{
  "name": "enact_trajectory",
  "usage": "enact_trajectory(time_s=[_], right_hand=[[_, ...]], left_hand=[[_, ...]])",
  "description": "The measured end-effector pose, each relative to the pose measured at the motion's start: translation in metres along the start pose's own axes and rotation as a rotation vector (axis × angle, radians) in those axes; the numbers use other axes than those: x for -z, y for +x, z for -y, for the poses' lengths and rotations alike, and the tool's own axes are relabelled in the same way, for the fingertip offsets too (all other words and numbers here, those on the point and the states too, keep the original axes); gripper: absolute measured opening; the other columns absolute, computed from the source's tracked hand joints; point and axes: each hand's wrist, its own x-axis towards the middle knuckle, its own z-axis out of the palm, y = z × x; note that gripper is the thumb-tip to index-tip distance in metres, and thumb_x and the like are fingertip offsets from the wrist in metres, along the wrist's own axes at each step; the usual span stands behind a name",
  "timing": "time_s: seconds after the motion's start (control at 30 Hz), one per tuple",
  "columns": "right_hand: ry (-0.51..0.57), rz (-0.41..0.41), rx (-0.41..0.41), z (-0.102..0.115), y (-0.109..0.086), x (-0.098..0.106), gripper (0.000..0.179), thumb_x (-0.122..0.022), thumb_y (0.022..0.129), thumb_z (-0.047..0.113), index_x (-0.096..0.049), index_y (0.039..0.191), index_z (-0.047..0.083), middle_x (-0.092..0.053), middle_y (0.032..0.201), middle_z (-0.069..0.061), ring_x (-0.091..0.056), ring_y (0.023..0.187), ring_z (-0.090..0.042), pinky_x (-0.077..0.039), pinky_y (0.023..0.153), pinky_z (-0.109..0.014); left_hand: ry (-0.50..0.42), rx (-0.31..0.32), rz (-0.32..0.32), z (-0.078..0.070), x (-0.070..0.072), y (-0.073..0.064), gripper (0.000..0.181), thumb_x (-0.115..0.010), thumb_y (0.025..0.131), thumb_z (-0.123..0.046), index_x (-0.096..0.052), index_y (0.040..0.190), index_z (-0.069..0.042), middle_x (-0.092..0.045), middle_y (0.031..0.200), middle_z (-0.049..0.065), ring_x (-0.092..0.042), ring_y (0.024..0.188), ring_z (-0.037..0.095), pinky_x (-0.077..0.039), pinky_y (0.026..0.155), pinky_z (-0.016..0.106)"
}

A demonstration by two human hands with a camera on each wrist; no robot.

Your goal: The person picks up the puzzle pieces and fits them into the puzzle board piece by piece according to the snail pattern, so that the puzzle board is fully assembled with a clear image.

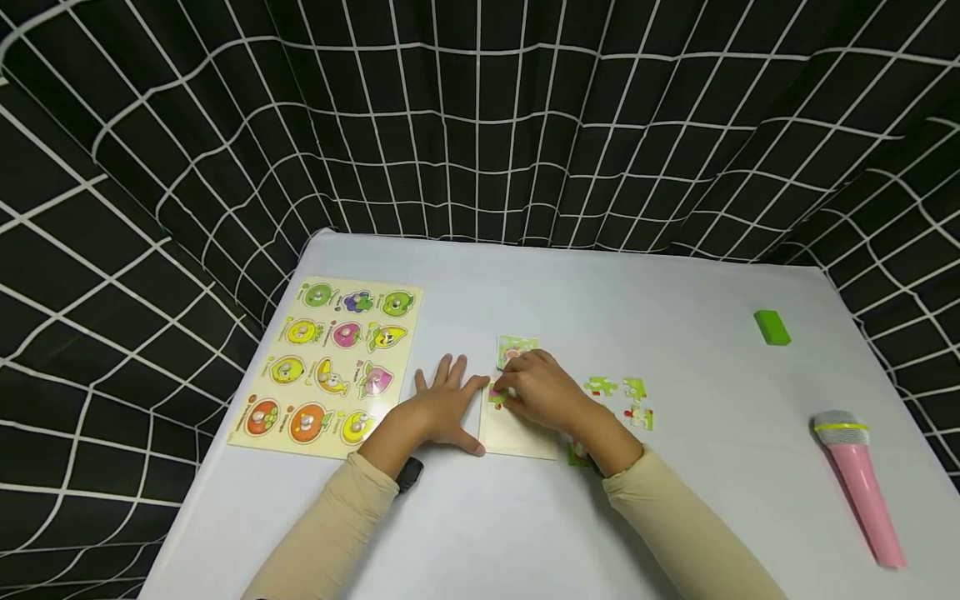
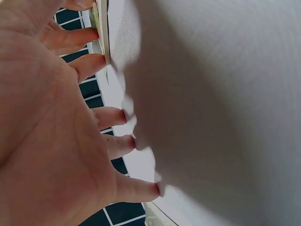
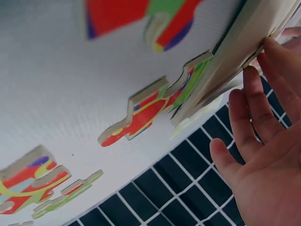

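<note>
A small pale puzzle tray (image 1: 517,437) lies on the white table between the two hands. My left hand (image 1: 442,408) is spread flat at its left side, the thumb and index finger touching the tray's edge (image 2: 104,35) and the other fingertips resting on the cloth. At the tray's upper left corner, my right hand (image 1: 543,390) pinches a green and pink puzzle piece (image 1: 497,397), partly hidden by the fingers. Just beyond the tray is a green picture card (image 1: 517,343). Loose jigsaw pieces (image 3: 146,113) lie right of the tray, some beneath the right wrist.
A fruit peg board (image 1: 322,367) lies to the left, close to the left forearm. On the right are a green block (image 1: 772,327) and a pink toy microphone (image 1: 862,487). A black curtain with white grid lines (image 1: 480,125) hangs behind the table.
</note>
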Motion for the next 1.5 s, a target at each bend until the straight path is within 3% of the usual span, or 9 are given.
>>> enact_trajectory(time_s=[0.27, 0.57, 0.7, 1.0, 1.33, 1.5], right_hand=[[0.000, -0.008, -0.047, 0.001, -0.006, 0.002, 0.018, -0.078, 0.082, 0.022, -0.076, 0.100, 0.018, -0.070, 0.103, 0.002, -0.060, 0.108, -0.021, -0.037, 0.106, -0.049], [0.077, 0.032, -0.056, 0.000, -0.008, 0.012, 0.020, -0.071, 0.088, 0.023, -0.074, 0.107, 0.016, -0.070, 0.114, 0.000, -0.059, 0.116, -0.024, -0.033, 0.108, -0.055], [0.089, -0.001, -0.120, -0.016, -0.022, 0.024, 0.022, -0.073, 0.087, 0.020, -0.073, 0.108, 0.013, -0.071, 0.111, -0.001, -0.060, 0.112, -0.023, -0.033, 0.108, -0.053], [0.057, -0.034, -0.300, -0.063, -0.079, 0.034, 0.024, -0.078, 0.081, 0.014, -0.074, 0.104, 0.011, -0.072, 0.106, -0.002, -0.061, 0.110, -0.026, -0.035, 0.103, -0.056], [0.027, 0.003, -0.344, -0.073, -0.085, 0.028, 0.024, -0.079, 0.080, 0.010, -0.074, 0.103, 0.012, -0.070, 0.107, -0.004, -0.060, 0.110, -0.030, -0.034, 0.105, -0.056], [0.055, -0.007, -0.361, -0.076, -0.092, 0.028, 0.022, -0.077, 0.080, 0.008, -0.074, 0.102, 0.012, -0.071, 0.108, -0.004, -0.061, 0.110, -0.029, -0.035, 0.104, -0.056]], left_hand=[[-0.012, -0.042, -0.003, -0.005, 0.004, 0.000, 0.106, -0.082, 0.066, -0.058, -0.029, 0.151, -0.023, -0.004, 0.161, 0.023, 0.002, 0.147, 0.044, -0.009, 0.105, 0.076], [-0.028, -0.007, 0.001, 0.001, 0.001, -0.005, 0.108, -0.083, 0.065, -0.058, -0.029, 0.152, -0.022, -0.003, 0.161, 0.023, 0.005, 0.147, 0.045, -0.008, 0.105, 0.076], [-0.041, -0.008, -0.010, 0.002, -0.002, -0.006, 0.107, -0.084, 0.065, -0.056, -0.030, 0.151, -0.022, -0.004, 0.161, 0.024, 0.004, 0.147, 0.045, -0.008, 0.105, 0.077], [-0.038, -0.031, -0.020, 0.000, 0.001, -0.006, 0.106, -0.085, 0.065, -0.054, -0.031, 0.151, -0.021, -0.004, 0.160, 0.024, 0.003, 0.147, 0.045, -0.008, 0.105, 0.076], [-0.040, -0.041, -0.034, 0.006, 0.000, -0.008, 0.106, -0.084, 0.065, -0.054, -0.031, 0.150, -0.020, -0.005, 0.160, 0.025, 0.003, 0.147, 0.046, -0.008, 0.103, 0.078], [-0.035, -0.050, -0.026, 0.002, 0.000, -0.003, 0.106, -0.084, 0.065, -0.054, -0.031, 0.151, -0.021, -0.004, 0.160, 0.025, 0.004, 0.147, 0.046, -0.007, 0.104, 0.078]])
